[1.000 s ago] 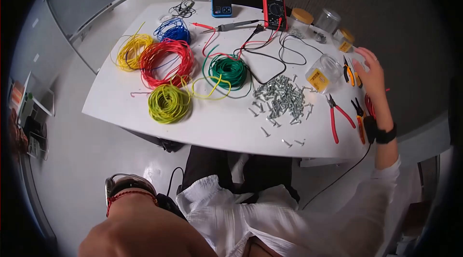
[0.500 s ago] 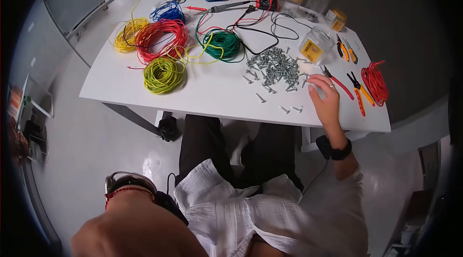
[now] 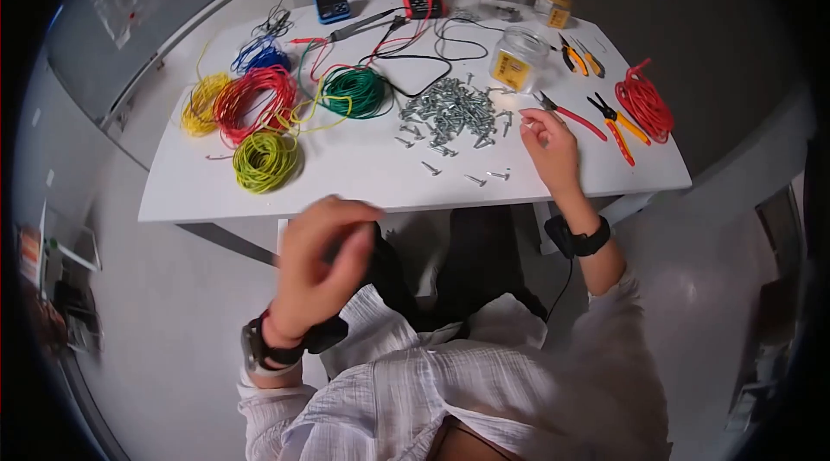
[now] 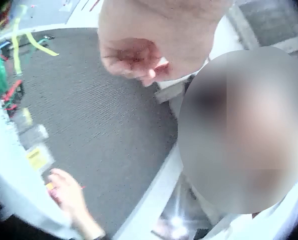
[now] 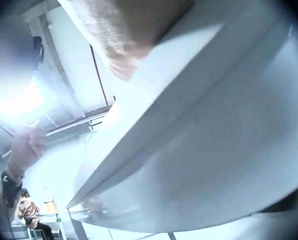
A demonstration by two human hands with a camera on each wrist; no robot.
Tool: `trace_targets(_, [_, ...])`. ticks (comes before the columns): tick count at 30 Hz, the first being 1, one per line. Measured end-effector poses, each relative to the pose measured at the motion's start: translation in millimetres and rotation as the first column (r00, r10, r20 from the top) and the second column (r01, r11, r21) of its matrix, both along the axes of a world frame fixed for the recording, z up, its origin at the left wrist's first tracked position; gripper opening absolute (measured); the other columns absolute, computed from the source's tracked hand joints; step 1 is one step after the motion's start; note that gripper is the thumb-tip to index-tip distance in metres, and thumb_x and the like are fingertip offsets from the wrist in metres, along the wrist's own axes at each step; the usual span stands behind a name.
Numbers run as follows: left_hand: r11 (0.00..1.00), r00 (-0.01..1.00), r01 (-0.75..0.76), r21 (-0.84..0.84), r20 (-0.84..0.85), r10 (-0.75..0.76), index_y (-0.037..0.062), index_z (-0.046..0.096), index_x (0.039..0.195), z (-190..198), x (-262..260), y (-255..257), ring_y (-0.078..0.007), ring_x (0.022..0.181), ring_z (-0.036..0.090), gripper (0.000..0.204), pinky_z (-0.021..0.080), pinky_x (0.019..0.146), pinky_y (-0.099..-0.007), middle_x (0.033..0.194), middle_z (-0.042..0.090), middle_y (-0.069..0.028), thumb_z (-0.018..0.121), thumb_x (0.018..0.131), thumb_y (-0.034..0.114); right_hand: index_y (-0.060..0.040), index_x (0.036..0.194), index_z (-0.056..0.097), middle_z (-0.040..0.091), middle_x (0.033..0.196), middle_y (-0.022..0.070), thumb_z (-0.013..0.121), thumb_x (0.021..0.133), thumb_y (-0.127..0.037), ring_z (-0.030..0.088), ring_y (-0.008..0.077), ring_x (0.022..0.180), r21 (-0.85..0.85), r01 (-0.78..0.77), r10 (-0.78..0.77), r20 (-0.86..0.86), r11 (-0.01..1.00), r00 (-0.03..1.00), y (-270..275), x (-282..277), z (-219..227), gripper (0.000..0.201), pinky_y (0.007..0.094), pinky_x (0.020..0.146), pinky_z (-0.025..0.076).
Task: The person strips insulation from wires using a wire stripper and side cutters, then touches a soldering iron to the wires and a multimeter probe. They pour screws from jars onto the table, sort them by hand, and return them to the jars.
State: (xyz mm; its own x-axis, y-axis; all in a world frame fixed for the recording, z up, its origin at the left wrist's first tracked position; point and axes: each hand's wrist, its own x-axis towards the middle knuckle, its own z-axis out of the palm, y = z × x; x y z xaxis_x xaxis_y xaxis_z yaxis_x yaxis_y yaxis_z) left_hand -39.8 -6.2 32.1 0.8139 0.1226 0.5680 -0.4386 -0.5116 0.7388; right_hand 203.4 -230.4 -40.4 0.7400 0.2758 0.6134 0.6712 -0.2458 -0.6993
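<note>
Loosely curled, left hand (image 3: 324, 264) and right hand (image 3: 553, 152) hold nothing; beside screws (image 3: 454, 111), a jar's (image 3: 533, 48) yellow label (image 3: 511, 71) is unreadable.

Nothing legible: the yellow label (image 3: 511, 71) on the clear jar (image 3: 531, 48) is blurred

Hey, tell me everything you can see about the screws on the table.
The screws are silvery and look metal, with wide heads and narrow shanks; thread detail is too small to tell. Most lie at mixed angles in one loose pile, resting on the white table and each other, between the green wire and the right hand. A few lie apart toward the near edge.
</note>
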Motion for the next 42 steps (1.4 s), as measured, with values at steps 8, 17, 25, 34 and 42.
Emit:
trace_targets(8, [0.908, 0.98, -0.179, 0.378, 0.149, 0.131, 0.0034, 0.06, 0.085, -52, 60, -6, -0.0269, 0.075, 0.055, 0.024, 0.045, 0.064, -0.0332, 0.08, 0.056, -0.0107, 0.06, 0.064, -0.007, -0.0045, 0.091, 0.059, 0.055, 0.077, 0.0079, 0.068, 0.071, -0.009, 0.055, 0.0152, 0.063, -0.435, -0.025, 0.032, 0.01, 0.9, 0.999, -9, -68, 18, 0.022, 0.0254, 0.053, 0.044])
trace_targets(17, [0.882, 0.987, -0.109, 0.459, 0.158, 0.039, 0.0015, 0.06, 0.087, -69, 97, -13, -0.0289, 0.086, 0.056, 0.022, 0.047, 0.073, -0.0355, 0.092, 0.06, -0.011, 0.061, 0.066, -0.003, -0.0023, 0.088, 0.055, 0.052, 0.086, 0.0129, 0.065, 0.073, -0.014, 0.055, 0.0307, 0.077, -0.529, -0.085, 0.166, 0.107, 0.844, 0.98, 15, -71, 18, 0.022, 0.0376, 0.069, 0.046])
trace_targets(25, [0.903, 0.983, -0.14, 0.406, 0.166, 0.078, 0.0002, 0.059, 0.089, -58, 82, -19, -0.0259, 0.083, 0.058, 0.018, 0.048, 0.071, -0.0333, 0.089, 0.06, -0.0104, 0.06, 0.072, -0.003, 0.0019, 0.075, 0.05, 0.053, 0.076, 0.0166, 0.056, 0.07, -0.002, 0.056, 0.0318, 0.074, -0.61, -0.13, 0.287, 0.167, 0.781, 0.943, 29, -60, 19, 0.009, 0.038, 0.067, 0.046])
trace_targets(34, [0.121, 0.365, -0.168, -0.978, -0.176, -0.914, -0.0068, 0.048, 0.11, -109, 53, -21, -0.0252, 0.085, 0.062, 0.033, 0.051, 0.078, -0.0338, 0.091, 0.06, -0.0156, 0.034, 0.094, 0.017, -0.0016, 0.078, 0.052, 0.055, 0.071, 0.0125, 0.057, 0.07, -0.002, 0.055, 0.0302, 0.067, -0.517, -0.29, 0.318, -0.035, 0.805, 0.947, 34, -52, 35, 0.009, 0.037, 0.06, 0.045])
trace_targets(42, [-0.397, 0.45, -0.239, -0.886, 0.261, -0.854, -0.0031, 0.05, 0.11, -126, 64, -40, -0.0256, 0.1, 0.057, 0.036, 0.047, 0.088, -0.0349, 0.108, 0.056, -0.0161, 0.029, 0.094, 0.022, -0.0057, 0.094, 0.06, 0.055, 0.084, 0.0082, 0.062, 0.07, -0.005, 0.057, 0.024, 0.071, -0.495, -0.514, 0.562, -0.061, 0.7, 0.825, 42, -115, 28, 0.024, 0.0314, 0.063, 0.047])
